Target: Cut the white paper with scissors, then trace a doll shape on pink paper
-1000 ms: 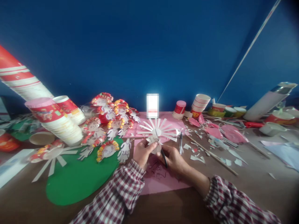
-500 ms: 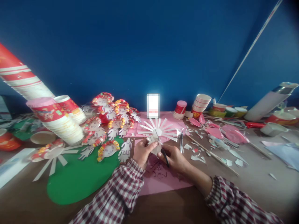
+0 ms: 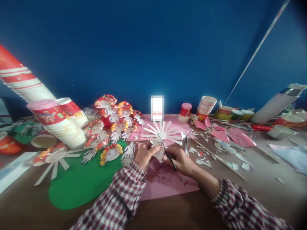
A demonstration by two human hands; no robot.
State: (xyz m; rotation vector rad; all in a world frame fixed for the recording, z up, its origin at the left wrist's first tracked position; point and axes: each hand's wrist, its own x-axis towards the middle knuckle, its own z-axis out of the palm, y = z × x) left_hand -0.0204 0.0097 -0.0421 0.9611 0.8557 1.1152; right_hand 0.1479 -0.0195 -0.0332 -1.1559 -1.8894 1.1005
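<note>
Paper cutout [image 3: 158,155], likely light, easily creased and best held by its edge, sits pinched in the fingers of the left hand [image 3: 144,155] above a pink sheet [image 3: 168,190], while the right hand's [image 3: 182,160] fingers curl around black-handled scissors [image 3: 170,159].

And there's the broad, deep-blue wall [image 3: 115,48] filling the back, a thin, pale, straight strip [image 3: 260,49] slanting down its right, the flat brown tabletop [image 3: 261,195] below!
</note>
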